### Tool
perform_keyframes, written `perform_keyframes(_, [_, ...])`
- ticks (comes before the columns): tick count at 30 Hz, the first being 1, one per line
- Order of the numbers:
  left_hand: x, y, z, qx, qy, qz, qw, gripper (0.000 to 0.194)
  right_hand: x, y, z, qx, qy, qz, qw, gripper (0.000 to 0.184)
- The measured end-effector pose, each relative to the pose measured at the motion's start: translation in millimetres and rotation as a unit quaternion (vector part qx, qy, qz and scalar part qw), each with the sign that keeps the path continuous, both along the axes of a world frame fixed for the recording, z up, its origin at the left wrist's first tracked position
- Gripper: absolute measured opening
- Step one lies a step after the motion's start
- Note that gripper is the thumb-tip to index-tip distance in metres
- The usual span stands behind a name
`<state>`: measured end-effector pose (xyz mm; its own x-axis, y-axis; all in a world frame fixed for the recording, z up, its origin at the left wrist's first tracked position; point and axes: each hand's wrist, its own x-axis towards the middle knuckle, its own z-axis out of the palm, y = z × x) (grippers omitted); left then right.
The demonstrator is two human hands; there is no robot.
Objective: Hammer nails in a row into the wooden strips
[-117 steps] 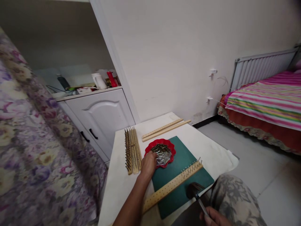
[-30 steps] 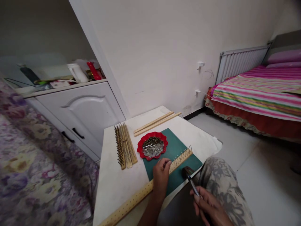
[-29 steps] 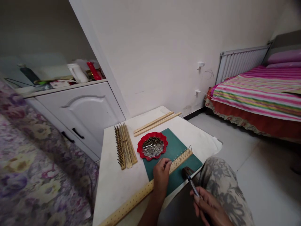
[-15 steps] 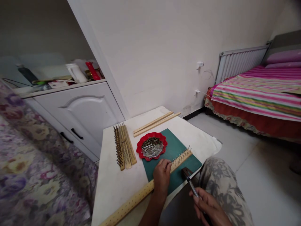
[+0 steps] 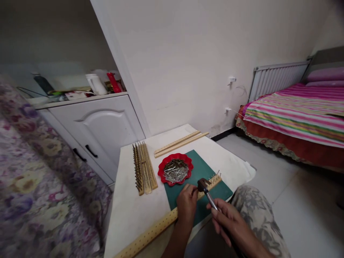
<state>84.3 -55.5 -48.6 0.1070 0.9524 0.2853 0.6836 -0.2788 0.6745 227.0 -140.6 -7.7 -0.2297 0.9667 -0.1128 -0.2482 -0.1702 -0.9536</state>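
The left hand (image 5: 187,204), low in the centre of the frame, is bare, as is the left forearm (image 5: 176,242) running down to the bottom edge. The right hand (image 5: 228,216), further right, is likewise bare, with the right forearm (image 5: 254,245) uncovered towards the lower right. Beside it, patterned cloth (image 5: 258,209) covers a rounded knee: pale beige-grey, matte, printed with darker grey blotches shaped like leaves or petals.

Hammer head (image 5: 202,185) moved over wooden strip (image 5: 161,223), right hand (image 5: 228,220) nearer left hand (image 5: 187,200)
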Motion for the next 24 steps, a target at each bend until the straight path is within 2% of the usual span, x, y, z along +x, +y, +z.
perform_keyframes(5, [0,0,-1.8,0.003,-0.01,0.01,1.0,0.019,-9,13,-5.6,0.007,-0.005,0.018,1.0,0.032])
perform_keyframes(8, [0,0,-1.9,0.001,-0.016,0.011,1.0,0.018,-9,13,-8.8,0.004,-0.011,0.021,1.0,0.031])
perform_keyframes(15, [-1,-1,-3.1,-0.003,-0.018,0.023,1.0,0.018,-7,13,-1.1,0.011,-0.033,0.021,0.999,0.03])
perform_keyframes(24, [0,-2,-0.4,-0.004,-0.02,0.024,1.0,0.019,-9,10,-10.1,0.019,-0.042,0.026,0.999,0.035])
